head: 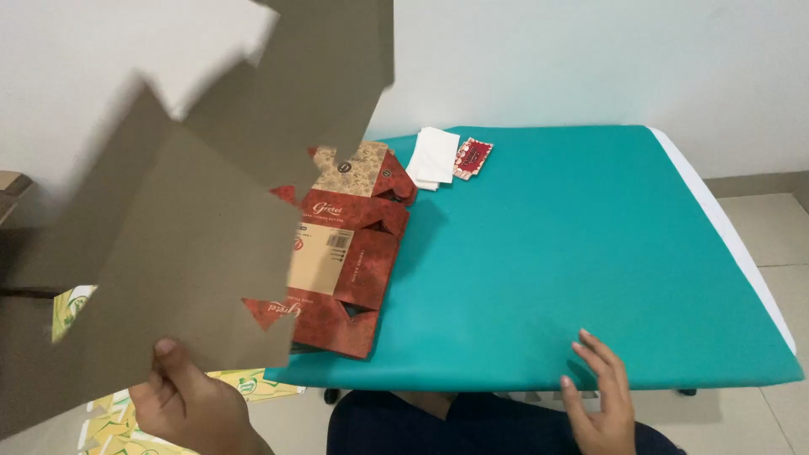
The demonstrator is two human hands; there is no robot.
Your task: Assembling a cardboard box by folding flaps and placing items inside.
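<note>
Left hand: the left hand (190, 404) is raised at the lower left of the view, off the near left corner of the table. Its thumb lies across the grey face of a flattened carton blank, with the other fingers hidden behind the sheet, so it pinches the board by its lower edge.

Carton blank: the carton blank (181, 244) is a large, unfolded sheet of board with notched flaps. It is held up in the air, tilted, with its plain grey-brown side toward the camera. It is blurred and covers much of the left half of the view, reaching up past the top edge.

Right hand: the right hand (598, 396) rests at the near edge of the table, fingers spread and flat on the green cover, holding nothing.

Table: the table (573, 244) has a teal-green cover, with a white edge showing along its right side.

Red stack: a stack of flat red cartons (350, 261) lies on the left part of the table, partly hidden behind the raised sheet and well apart from the right hand.

Far edge: some white paper (434, 157) lies near the far edge, with a small red card (473, 158) just beside it.

Floor: yellow-green printed sheets (126, 421) lie scattered on the floor below the left hand.

Lap: the person's dark trousers (438, 425) show under the near edge.
</note>
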